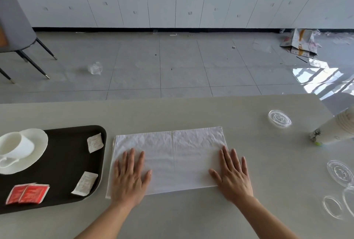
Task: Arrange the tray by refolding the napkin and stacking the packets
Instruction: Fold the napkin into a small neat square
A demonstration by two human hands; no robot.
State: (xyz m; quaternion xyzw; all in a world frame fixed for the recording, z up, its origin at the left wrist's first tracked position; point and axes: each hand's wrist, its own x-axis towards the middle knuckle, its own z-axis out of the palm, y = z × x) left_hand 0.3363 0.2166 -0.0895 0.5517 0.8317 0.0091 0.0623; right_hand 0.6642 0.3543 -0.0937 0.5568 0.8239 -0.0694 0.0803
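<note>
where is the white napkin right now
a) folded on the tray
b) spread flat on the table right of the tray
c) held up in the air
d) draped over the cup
b: the napkin lies flat on the table beside the tray, with the left hand and right hand pressed palm-down on it.

I count 1 napkin (170,159); 2 white packets (94,142); 2 red packets (27,193); 1 tray (63,162); 1 cup (13,145); 1 saucer (39,143); 2 hands.
</note>
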